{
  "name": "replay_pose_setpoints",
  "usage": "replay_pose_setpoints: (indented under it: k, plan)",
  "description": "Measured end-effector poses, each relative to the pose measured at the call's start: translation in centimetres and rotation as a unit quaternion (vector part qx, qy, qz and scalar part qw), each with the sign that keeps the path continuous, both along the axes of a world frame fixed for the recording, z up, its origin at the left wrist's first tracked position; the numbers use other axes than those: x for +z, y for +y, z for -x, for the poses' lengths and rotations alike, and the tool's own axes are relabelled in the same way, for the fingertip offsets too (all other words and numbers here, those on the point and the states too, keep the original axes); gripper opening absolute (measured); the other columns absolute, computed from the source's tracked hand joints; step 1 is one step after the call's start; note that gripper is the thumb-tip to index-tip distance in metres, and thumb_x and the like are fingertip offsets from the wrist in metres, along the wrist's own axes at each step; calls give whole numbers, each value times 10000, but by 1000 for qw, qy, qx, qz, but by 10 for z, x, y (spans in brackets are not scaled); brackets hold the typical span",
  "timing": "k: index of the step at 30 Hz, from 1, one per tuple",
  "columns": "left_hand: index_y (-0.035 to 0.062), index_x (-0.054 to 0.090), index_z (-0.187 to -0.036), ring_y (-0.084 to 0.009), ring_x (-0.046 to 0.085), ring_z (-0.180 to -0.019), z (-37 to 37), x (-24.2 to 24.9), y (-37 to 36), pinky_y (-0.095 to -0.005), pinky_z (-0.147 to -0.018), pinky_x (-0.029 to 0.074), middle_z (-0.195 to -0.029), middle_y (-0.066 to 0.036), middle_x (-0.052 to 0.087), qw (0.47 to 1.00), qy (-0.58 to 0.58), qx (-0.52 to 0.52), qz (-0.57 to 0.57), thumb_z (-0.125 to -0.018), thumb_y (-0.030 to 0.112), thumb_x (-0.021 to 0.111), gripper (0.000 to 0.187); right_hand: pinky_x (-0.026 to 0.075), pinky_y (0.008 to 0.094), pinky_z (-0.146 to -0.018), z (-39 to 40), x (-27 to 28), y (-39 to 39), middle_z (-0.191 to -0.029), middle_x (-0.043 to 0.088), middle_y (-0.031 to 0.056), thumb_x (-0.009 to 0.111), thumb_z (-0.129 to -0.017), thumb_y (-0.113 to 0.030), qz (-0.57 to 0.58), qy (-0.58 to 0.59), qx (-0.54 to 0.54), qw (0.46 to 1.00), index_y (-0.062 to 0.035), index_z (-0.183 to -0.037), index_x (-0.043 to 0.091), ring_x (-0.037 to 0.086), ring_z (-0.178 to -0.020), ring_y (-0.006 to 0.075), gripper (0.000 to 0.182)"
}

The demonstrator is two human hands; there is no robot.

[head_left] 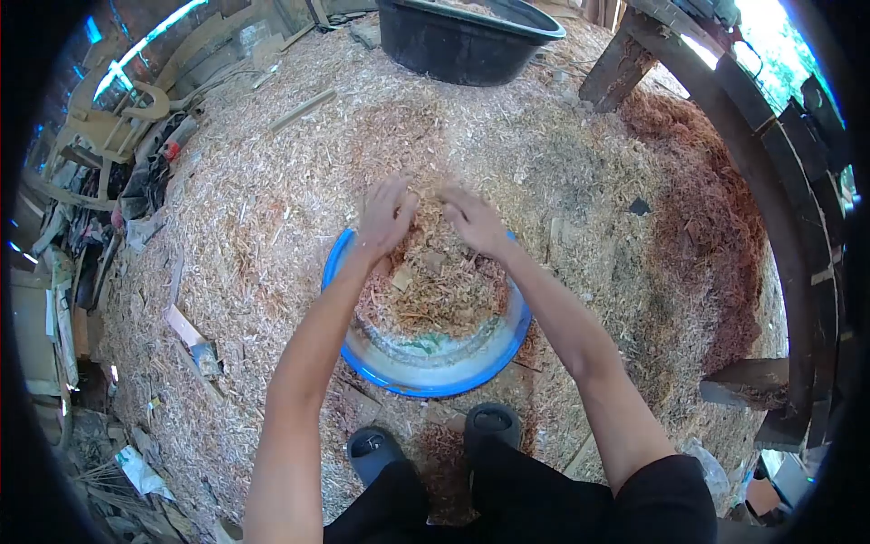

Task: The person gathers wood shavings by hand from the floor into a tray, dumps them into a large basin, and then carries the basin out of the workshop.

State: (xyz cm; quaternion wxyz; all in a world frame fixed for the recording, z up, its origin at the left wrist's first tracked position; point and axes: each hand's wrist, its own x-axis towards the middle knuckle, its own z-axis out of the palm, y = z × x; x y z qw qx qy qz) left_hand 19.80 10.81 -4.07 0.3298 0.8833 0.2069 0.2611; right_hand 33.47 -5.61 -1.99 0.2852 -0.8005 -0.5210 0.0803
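A round basin with a blue rim and pale inside stands on the floor in front of my feet. Wood shavings fill its far part, with a few small wood chips on top. My left hand is at the far left of the basin, palm down over the shavings, fingers stretched forward and thumb apart. Opposite it, my right hand reaches over the far right side, its fingers extended and slightly blurred. Neither hand shows anything gripped. The far rim is hidden by shavings and hands.
Shavings cover the floor. A large black tub stands at the back. Wooden posts and beams line the right, beside a reddish shavings heap. Clutter and a tan plastic chair occupy the left. Sandals are near the basin.
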Motion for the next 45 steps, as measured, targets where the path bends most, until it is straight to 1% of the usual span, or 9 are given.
replay_pose_setpoints:
  k: [3,13,15,19,25,33,38,40,45]
  plan:
    - [144,524,-1323,-332,343,-1359,4,-5,-23,-562,-1110,214,-1437,-137,423,988,152,-30,-22,-911,434,524,504,295,432,-1112,8,-25,-9,-1413,469,157,428,-973,-350,45,-1,33,998,-33,-1301,538,397,-1334,326,470]
    - [155,378,-1447,-407,172,-1427,73,-10,-67,-590,-1104,212,-1545,-168,225,983,161,-48,-76,-824,538,609,767,243,460,-1137,57,-10,-58,-1456,406,167,425,-971,-359,31,93,68,993,-30,-1357,471,351,-1352,376,508]
    - [167,315,-1478,-417,117,-1436,83,-1,-75,-603,-1109,186,-1565,-155,167,982,168,-55,-63,-810,577,605,836,184,559,-1134,71,-14,-66,-1533,276,150,409,-961,-439,79,-43,73,993,-83,-1438,374,268,-1387,416,596]
    - [198,152,-1535,-435,18,-1445,103,19,-82,-635,-1118,97,-1595,-142,37,954,289,-70,-41,-772,679,583,999,116,645,-1111,78,-3,-87,-1574,167,128,397,-942,-512,144,-81,71,984,-151,-1488,290,183,-1414,442,663]
    - [185,146,-1535,-443,15,-1443,113,5,-75,-627,-1119,-21,-1586,-183,34,959,275,27,-63,-783,712,540,1000,82,665,-1104,70,-12,-93,-1579,151,123,399,-931,-558,138,-88,-21,986,-216,-1504,255,135,-1431,431,683]
    - [155,203,-1523,-383,26,-1459,113,4,-88,-605,-1133,3,-1582,-171,106,953,249,-88,-146,-827,658,517,915,63,674,-1101,90,-11,-75,-1565,202,128,347,-970,-499,158,-140,40,977,-208,-1513,227,123,-1441,404,627]
    - [119,229,-1513,-401,124,-1443,135,1,-45,-617,-1122,-8,-1554,-203,190,953,246,-35,-172,-874,586,508,839,94,614,-1125,60,-2,-88,-1537,267,147,400,-967,-442,104,-112,-72,986,-138,-1496,252,187,-1430,383,628]
    - [84,241,-1502,-402,170,-1430,149,-14,-24,-600,-1129,30,-1532,-218,237,981,166,88,-47,-909,515,490,775,114,569,-1144,40,-6,-106,-1525,282,169,423,-967,-408,85,-63,-135,985,-98,-1485,266,207,-1424,384,624]
    - [39,259,-1480,-397,196,-1424,163,-16,-7,-535,-1152,87,-1517,-218,265,988,129,50,66,-920,413,524,723,250,429,-1127,25,-33,-144,-1481,334,219,533,-946,-339,-30,120,-144,982,-42,-1473,267,312,-1376,373,661]
